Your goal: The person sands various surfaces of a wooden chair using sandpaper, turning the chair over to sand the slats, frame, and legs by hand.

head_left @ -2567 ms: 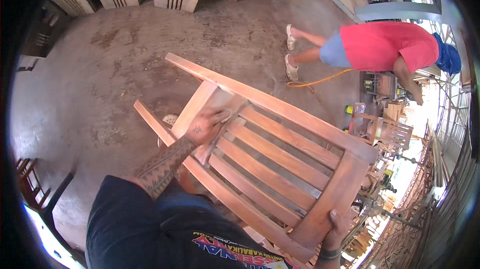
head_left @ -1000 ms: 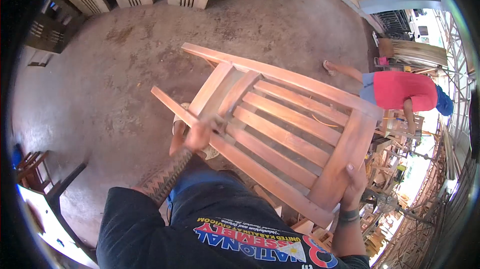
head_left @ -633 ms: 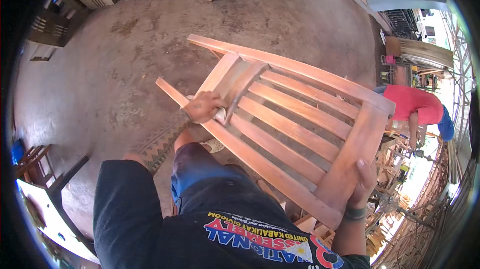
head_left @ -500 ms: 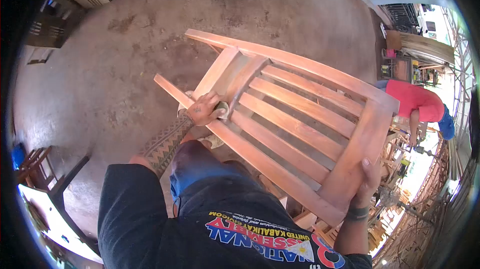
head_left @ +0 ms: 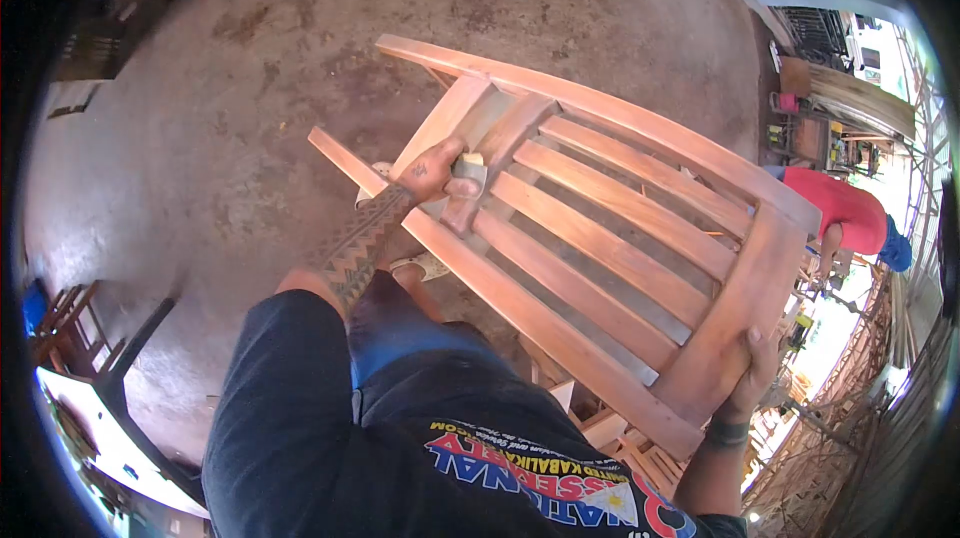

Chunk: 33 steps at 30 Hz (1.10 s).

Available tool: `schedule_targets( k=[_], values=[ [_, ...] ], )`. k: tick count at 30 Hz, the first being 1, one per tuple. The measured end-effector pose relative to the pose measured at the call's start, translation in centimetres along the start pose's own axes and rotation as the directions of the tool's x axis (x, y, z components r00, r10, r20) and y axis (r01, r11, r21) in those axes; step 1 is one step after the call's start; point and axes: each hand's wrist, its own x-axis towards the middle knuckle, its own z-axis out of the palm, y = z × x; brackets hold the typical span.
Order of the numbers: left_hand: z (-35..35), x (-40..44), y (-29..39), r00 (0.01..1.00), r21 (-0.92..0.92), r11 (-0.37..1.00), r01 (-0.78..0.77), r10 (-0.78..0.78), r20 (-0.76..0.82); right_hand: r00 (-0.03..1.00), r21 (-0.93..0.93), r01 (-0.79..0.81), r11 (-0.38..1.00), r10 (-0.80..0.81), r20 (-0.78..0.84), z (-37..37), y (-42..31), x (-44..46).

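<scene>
Wearer's view of a wooden chair held aslant above the floor, its slatted back uppermost; whatever supports it underneath is hidden. The left hand is closed on a small folded pad, which appears to bear on the curved cross rail. The right hand is clamped over the edge of the wide end rail, its thumb on the upper face. Two hazards may be judged: a loosened right grip could let the chair swing or slide under pressure from the left, and the pad, snagging where the slats meet the cross rail, could slip, scraping the knuckles or marking an edge. The timber is reddish brown, pinkish and paler along the lower side post, browner toward the end rail, with a soft sheen. Four straight slats run lengthwise, separated by open gaps; fine scratches, if any, cannot be resolved.
</scene>
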Motion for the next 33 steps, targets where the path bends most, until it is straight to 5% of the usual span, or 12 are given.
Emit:
schedule_targets(
  k=[2, 4, 7, 10, 14, 18, 22, 26, 29, 32, 33],
  values=[
    [-0.8, -2.4, 2.3, 0.957, -0.312, 0.909, 0.277, -0.233, 0.17, 0.998, 0.058, 0.027, 0.998, -0.023, -0.063, 2.6, -1.1, -0.4],
    [-1.6, -3.2, 1.8, 0.958, -0.271, 0.937, 0.22, -0.155, 0.242, 0.998, 0.074, 0.026, 0.997, -0.022, -0.059, 3.1, -1.1, 0.1],
    [-1.1, -2.7, -1.6, 0.948, 0.241, 0.943, -0.228, 0.159, 0.275, 0.999, 0.027, -0.032, 0.999, 0.032, 0.015, -0.3, 1.0, 0.0],
    [-1.4, -1.2, 0.0, 0.969, 0.154, 0.975, -0.159, 0.124, 0.214, 0.998, 0.046, -0.045, 0.998, 0.047, -0.036, -1.5, 3.4, 1.0],
    [-1.0, 0.7, -0.3, 0.982, 0.049, 0.989, 0.141, -0.146, 0.12, 0.992, 0.079, -0.086, 0.993, 0.092, -0.081, -1.8, 5.0, 1.6],
    [0.8, -0.9, -3.7, 0.948, 0.05, 0.975, -0.219, 0.2, 0.247, 0.997, 0.141, -0.066, 0.988, 0.07, -0.018, -2.1, 6.6, 1.9],
    [-0.2, 0.2, -2.5, 0.941, 0.134, 0.972, -0.194, 0.146, 0.306, 0.991, 0.143, -0.054, 0.988, 0.071, -0.114, -1.7, 7.2, 1.9],
    [1.6, 3.5, -2.2, 0.991, 0.125, 0.99, 0.068, -0.053, -0.119, 0.982, 0.194, -0.094, 0.976, 0.123, -0.142, -1.3, 7.2, 1.5],
    [0.9, 6.9, -1.0, 0.98, 0.04, 0.981, 0.192, -0.19, -0.068, 0.979, 0.18, -0.088, 0.98, 0.119, -0.168, -1.0, 7.2, 1.1],
    [0.8, 4.7, -0.9, 0.997, 0.073, 0.995, 0.072, -0.074, 0.027, 0.989, 0.157, -0.07, 0.985, 0.089, -0.117, -0.5, 7.0, 1.6],
    [1.9, 2.6, -3.3, 0.997, 0.147, 0.986, -0.076, 0.071, 0.036, 0.992, 0.158, -0.066, 0.985, 0.081, -0.092, -0.3, 6.9, 1.7]
  ],
)
